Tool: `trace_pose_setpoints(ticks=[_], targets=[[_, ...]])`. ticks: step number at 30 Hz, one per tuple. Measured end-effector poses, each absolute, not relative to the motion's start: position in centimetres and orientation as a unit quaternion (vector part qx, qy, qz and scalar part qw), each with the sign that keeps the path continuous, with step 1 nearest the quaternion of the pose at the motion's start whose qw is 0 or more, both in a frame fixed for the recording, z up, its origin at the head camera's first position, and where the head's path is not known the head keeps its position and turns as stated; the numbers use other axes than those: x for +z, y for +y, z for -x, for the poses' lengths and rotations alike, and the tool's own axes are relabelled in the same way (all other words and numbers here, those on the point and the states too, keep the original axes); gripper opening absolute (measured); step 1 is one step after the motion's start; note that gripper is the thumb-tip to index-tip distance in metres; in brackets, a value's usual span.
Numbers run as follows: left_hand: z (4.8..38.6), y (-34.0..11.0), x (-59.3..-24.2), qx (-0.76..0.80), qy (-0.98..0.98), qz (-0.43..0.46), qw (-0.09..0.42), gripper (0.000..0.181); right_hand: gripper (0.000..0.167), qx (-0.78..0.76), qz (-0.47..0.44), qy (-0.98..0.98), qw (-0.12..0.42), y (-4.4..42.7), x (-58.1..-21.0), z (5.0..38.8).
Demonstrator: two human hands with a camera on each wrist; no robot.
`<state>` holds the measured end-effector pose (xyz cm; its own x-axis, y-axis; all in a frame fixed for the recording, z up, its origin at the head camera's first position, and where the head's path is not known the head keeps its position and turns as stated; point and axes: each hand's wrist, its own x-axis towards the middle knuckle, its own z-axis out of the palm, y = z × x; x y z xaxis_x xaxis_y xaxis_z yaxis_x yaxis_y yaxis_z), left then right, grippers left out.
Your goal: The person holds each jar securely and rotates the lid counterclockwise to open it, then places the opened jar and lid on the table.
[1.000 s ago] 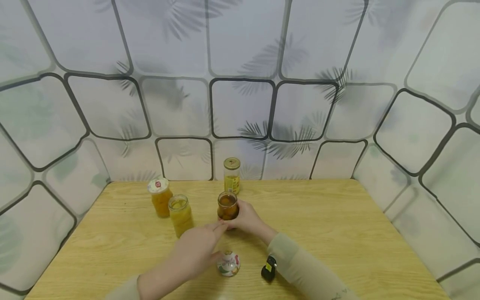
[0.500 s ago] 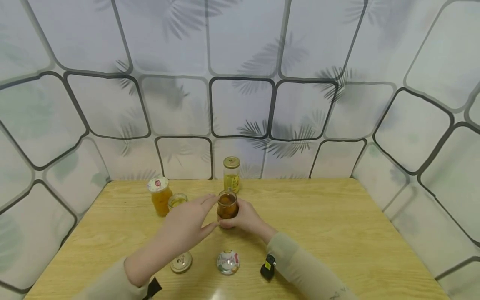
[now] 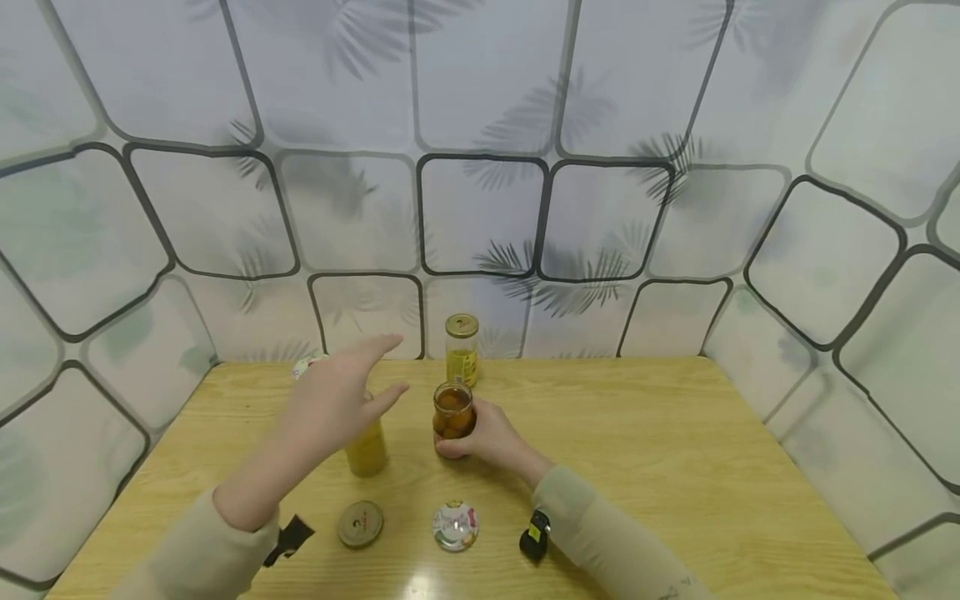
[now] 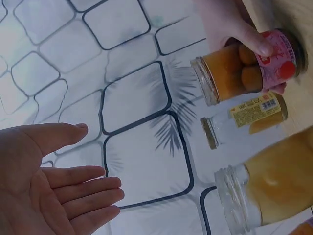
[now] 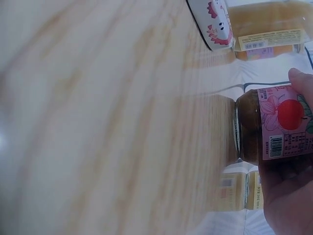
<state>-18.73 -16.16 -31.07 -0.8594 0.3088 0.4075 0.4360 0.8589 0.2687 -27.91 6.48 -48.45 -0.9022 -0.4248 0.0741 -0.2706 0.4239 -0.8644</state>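
Observation:
My right hand (image 3: 497, 435) grips an uncovered glass jar of round fruit in brown liquid (image 3: 453, 410); the jar stands upright. Its pink label with a red fruit shows in the right wrist view, thumb and fingers wrapped round the glass (image 5: 286, 127). My left hand (image 3: 330, 402) is in the air to the left, fingers extended, holding nothing; the left wrist view shows its palm (image 4: 63, 191). Behind and below that hand stands an open jar of yellow fruit (image 3: 366, 452), partly hidden. A gold lid (image 3: 360, 525) and a patterned white lid (image 3: 455, 527) lie on the table.
A gold-capped jar with a yellow label (image 3: 461, 357) stands just behind the gripped jar. Another jar, with a white lid (image 3: 306, 365), is mostly hidden by my left hand. Patterned walls (image 3: 480, 217) border the wooden table (image 3: 660, 467) at the back and sides.
My left hand has drawn away from the gripped jar, up and to the left, uncovering the gold lid on the table. The right hand keeps its grip in the same place.

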Motion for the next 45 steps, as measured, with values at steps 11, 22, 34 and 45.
trace_pose_setpoints(ticks=[11,22,34,45], targets=[[20.4,-18.8,-30.6,-0.209,-0.957,0.134,0.153,0.058,0.065,-0.495,0.203,0.841,0.079,6.3,-48.2,28.0],[23.1,-22.1,-32.5,-0.235,-0.961,0.076,0.124,0.061,0.063,-0.494,0.204,0.841,0.083,6.3,-47.9,27.8],[24.4,-24.9,-34.7,-0.241,-0.965,0.034,0.100,0.065,0.064,-0.496,0.202,0.841,0.083,6.3,-47.8,27.7],[25.4,-26.4,-36.9,-0.250,-0.965,0.018,0.074,0.076,0.065,-0.501,0.200,0.838,0.082,6.3,-48.2,27.6]])
